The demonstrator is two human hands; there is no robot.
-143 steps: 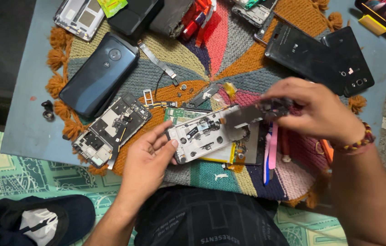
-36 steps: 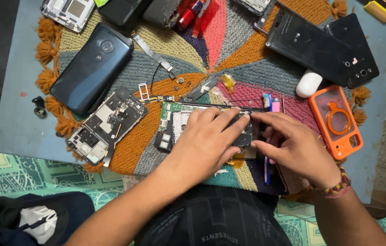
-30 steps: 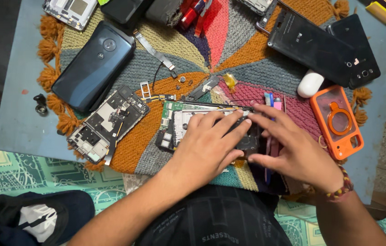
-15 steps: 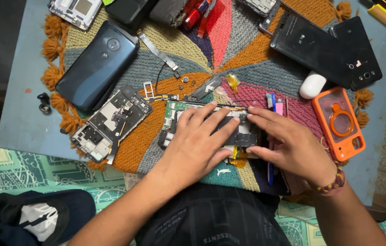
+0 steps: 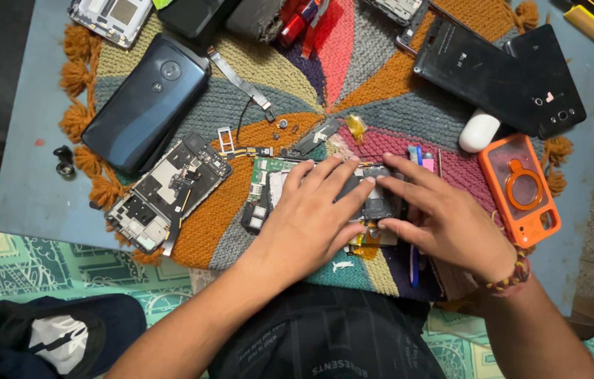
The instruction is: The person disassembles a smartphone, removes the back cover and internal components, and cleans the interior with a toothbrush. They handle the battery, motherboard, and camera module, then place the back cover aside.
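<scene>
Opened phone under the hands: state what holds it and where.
Both hands press the opened phone flat on the mat: left hand over its middle, right hand on its right end.

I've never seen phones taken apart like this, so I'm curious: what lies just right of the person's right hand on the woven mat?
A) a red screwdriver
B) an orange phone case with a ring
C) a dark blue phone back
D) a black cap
B: the orange phone case with a ring on it lies on the mat just beyond the right hand.

Single head view, straight down, close over woven mat (image 5: 353, 77) on table (image 5: 27, 189).
</scene>
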